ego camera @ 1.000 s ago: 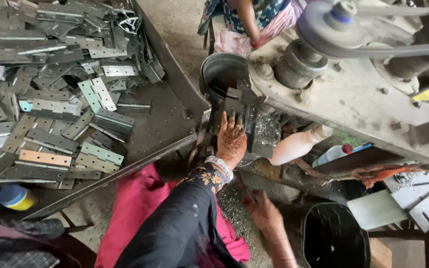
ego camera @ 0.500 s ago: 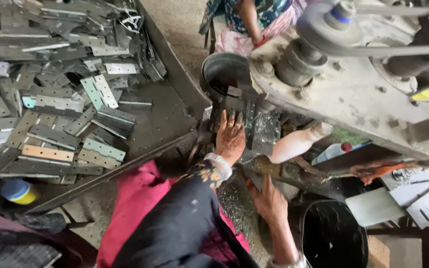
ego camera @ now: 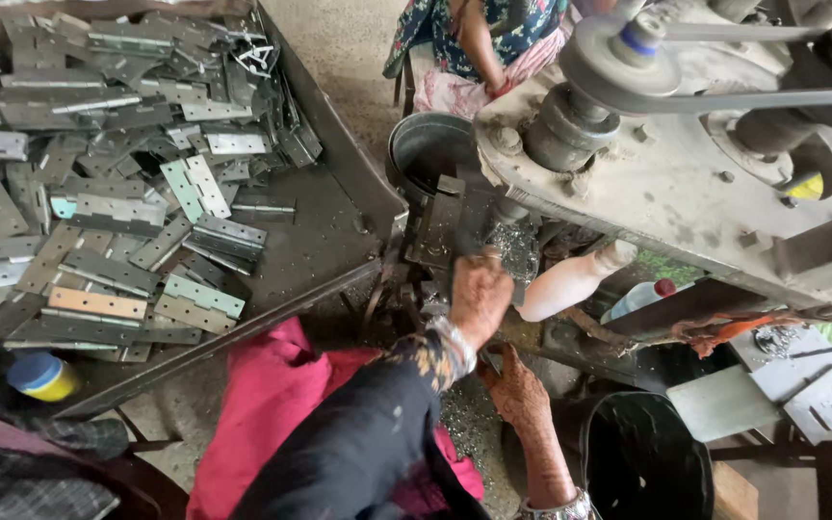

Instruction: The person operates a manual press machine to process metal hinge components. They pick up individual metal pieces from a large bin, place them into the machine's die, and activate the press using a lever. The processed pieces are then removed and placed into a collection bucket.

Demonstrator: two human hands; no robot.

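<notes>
My left hand [ego camera: 479, 294], at the end of a dark sleeve with a bangle at the wrist, sits at the bed of a grey drilling machine [ego camera: 686, 183]. Its fingers are curled down on a dark metal piece [ego camera: 443, 226] under the spindle. How much it grips is hidden by the back of the hand. My right hand [ego camera: 520, 393] lies lower, just below the left wrist, palm down with fingers apart on the rusty frame. Metal shavings [ego camera: 510, 246] lie around the work spot.
A big metal tray [ego camera: 329, 231] on the left holds several hinge plates [ego camera: 127, 221]. A dark bucket [ego camera: 426, 144] stands behind the machine, a black bin [ego camera: 642, 457] at lower right. A white bottle [ego camera: 570, 279] leans under the machine. Another person [ego camera: 479, 48] sits beyond.
My left hand's fingers, spread flat before, have curled in at the machine bed. My right hand has come up from below to just under the left wrist.
</notes>
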